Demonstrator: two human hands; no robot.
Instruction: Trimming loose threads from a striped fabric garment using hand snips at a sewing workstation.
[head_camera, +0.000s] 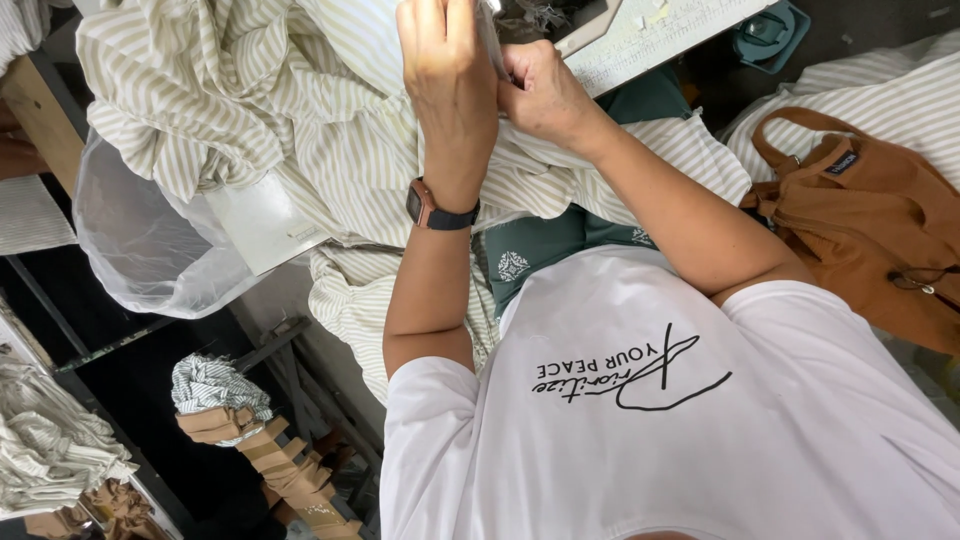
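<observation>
On the far left, a clear plastic bag (150, 240) is hanging off the edge of the surface (262, 222), and above it a heap of striped cloth (220, 90) is lying bunched and folded over itself. The cloth is spreading across the surface toward the middle, where both hands are working at the top of the view.

The left hand (445, 70), with a watch (432, 210) on its wrist, is raised with the fingers pointing up and curled together; its grip is pinching an edge of the striped cloth, though the exact pinch point is hidden behind the fingers. Just beside it, touching, the right hand (545, 95) is clenched on the same edge, knuckles toward the camera.

As a judgement, the hands are handling a small detail on that edge, perhaps a thread or seam; it is too small to tell. To do this well, the two grips should be staying close together so the cloth between them is taut, with the heavy heap resting on the surface rather than dragging on the edge.

Further right, a pale ruled board (650, 35) is lying under the cloth, and a brown bag (860, 210) is sitting well apart at the right.
</observation>
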